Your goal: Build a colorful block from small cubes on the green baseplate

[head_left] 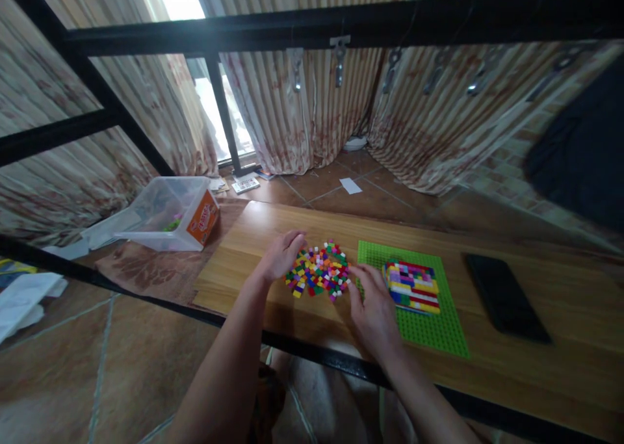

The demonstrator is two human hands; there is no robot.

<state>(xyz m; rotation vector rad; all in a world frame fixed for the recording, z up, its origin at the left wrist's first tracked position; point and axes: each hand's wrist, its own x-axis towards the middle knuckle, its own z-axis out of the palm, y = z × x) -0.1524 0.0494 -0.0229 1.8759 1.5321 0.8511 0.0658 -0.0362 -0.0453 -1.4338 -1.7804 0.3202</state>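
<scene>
A loose pile of small multicoloured toy bricks (316,272) lies on the wooden tabletop between both hands. My left hand (281,257) rests against the pile's left edge, fingers stretched out and apart from the thumb, with nothing visible in it. At the right edge of the pile is my right hand (374,301); its thumb and index finger are apart and reach the outermost bricks. Just right of that hand, a green baseplate (433,337) carries a rectangular block built of stacked bricks (414,288) in mixed colours.
A black phone (507,298) lies right of the baseplate. Left of the wooden tabletop (234,268), a clear plastic bin (166,213) with an orange label holds a few pieces. A black metal bar (341,28) with hanging metal clips crosses above, before striped curtains (302,119).
</scene>
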